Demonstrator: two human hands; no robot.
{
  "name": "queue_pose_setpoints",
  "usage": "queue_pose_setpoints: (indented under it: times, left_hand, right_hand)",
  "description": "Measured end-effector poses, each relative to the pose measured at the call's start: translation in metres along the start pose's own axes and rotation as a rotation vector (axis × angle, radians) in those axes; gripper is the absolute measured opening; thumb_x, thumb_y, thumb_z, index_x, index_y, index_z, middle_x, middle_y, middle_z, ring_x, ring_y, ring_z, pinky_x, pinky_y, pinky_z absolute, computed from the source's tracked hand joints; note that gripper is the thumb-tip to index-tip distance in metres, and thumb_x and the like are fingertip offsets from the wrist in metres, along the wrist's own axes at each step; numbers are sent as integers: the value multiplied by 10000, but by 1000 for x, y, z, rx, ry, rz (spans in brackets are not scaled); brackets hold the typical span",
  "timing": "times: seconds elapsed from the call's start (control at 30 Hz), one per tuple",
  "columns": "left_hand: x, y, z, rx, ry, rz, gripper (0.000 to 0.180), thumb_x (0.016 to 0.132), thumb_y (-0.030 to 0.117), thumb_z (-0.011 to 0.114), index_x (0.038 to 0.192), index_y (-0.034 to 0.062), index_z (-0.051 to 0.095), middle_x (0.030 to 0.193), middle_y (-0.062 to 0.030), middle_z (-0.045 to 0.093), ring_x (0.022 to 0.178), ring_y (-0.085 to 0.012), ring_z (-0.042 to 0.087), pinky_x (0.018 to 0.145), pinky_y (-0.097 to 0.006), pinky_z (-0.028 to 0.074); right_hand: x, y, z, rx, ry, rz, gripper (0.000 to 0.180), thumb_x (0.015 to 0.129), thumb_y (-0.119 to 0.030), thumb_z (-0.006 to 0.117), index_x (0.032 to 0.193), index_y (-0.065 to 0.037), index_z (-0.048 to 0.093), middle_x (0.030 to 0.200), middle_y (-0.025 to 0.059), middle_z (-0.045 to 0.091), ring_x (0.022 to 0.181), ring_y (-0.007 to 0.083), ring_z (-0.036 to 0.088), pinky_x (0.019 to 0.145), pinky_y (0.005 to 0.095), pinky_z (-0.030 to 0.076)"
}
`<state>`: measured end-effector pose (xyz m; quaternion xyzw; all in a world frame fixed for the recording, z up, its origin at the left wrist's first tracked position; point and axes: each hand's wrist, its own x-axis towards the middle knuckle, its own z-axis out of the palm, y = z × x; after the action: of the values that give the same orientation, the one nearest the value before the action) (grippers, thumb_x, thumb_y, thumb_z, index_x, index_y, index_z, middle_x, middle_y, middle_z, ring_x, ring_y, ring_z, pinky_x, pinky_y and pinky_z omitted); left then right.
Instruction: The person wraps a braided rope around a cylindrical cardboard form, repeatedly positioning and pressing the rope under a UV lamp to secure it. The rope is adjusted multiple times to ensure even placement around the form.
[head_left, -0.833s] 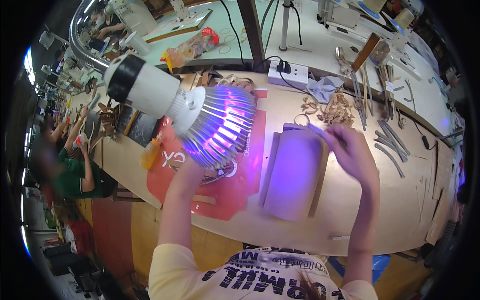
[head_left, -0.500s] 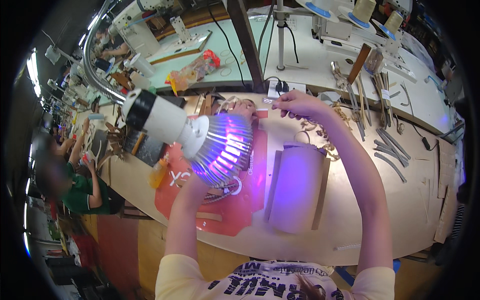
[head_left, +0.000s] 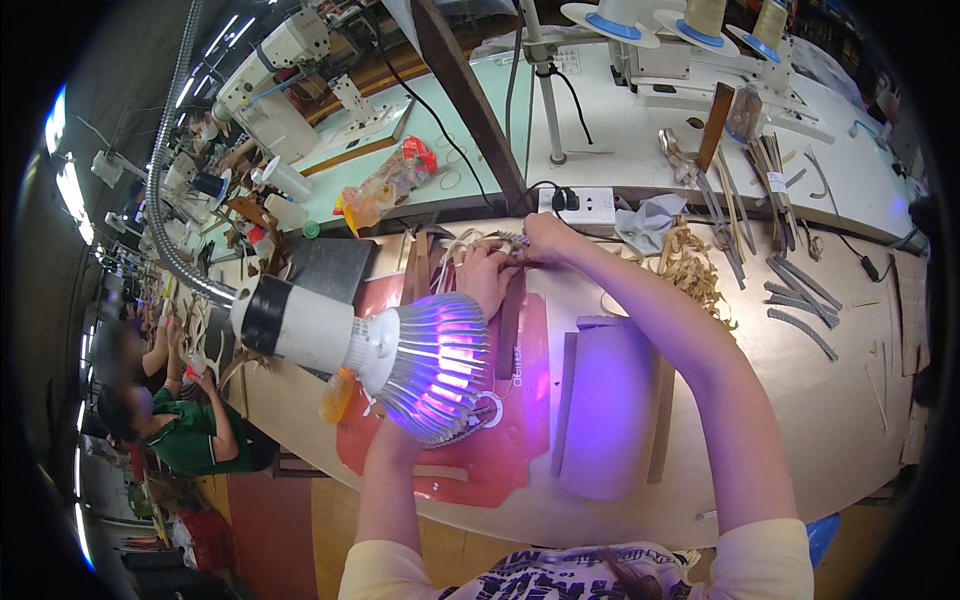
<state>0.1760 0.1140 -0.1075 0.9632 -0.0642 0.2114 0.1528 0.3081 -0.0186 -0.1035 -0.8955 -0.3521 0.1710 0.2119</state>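
My left hand (head_left: 484, 279) reaches past the lamp to the far side of the red mat (head_left: 520, 450), its fingers bent down over pale and brown strips (head_left: 420, 265). What lies beneath those fingers is hidden. Right beside it, my right hand (head_left: 545, 238) is closed, with fingertips close to the left fingers. A small grey patterned piece (head_left: 515, 240) shows at its fingertips; I cannot make out what it is. A dark brown strip (head_left: 510, 335) lies on the mat below the hands. The lamp head (head_left: 435, 365) covers part of my left forearm.
Right of the mat lies a curved tan panel (head_left: 605, 410). Beyond my right arm are pale curled shavings (head_left: 695, 270), grey strips (head_left: 800, 300) and a white power strip (head_left: 585, 205). A dark slab (head_left: 325, 270) lies left. A person in green (head_left: 205, 425) works at far left.
My right hand has moved left and down to meet my left hand, bringing a small shiny piece close to it. The whole view has shifted, and more of the left hand shows past the lamp.
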Motion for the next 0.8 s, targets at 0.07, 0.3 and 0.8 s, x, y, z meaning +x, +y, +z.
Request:
queue_pose_setpoints:
  times: [0.07, 0.3, 0.8]
  left_hand:
    - [-1, -1, -1, -36, -20, -35, 144, 795, 195, 743, 896, 94, 734, 1129, -111, 632, 1094, -304, 546, 980, -434, 323]
    - [-7, -3, 1, -76, 33, -7, 127, 800, 181, 738, 875, 80, 721, 1142, -114, 631, 1091, -307, 556, 975, -442, 333]
    - [-7, -4, 0, -97, 25, -3, 107, 796, 169, 741, 870, 93, 730, 1131, -100, 638, 1065, -298, 575, 958, -432, 335]
  right_hand:
    - [0, 1, 1, 19, 8, 4, 456, 647, -321, 827, 862, 62, 706, 924, 263, 697, 901, 362, 699, 810, 403, 574]
    - [2, 9, 6, 60, 17, -21, 455, 658, -382, 811, 841, 25, 721, 831, 237, 699, 816, 358, 697, 770, 402, 555]
    - [0, 9, 6, 29, 8, -29, 445, 679, -392, 797, 853, 10, 724, 842, 228, 701, 817, 343, 696, 767, 400, 550]
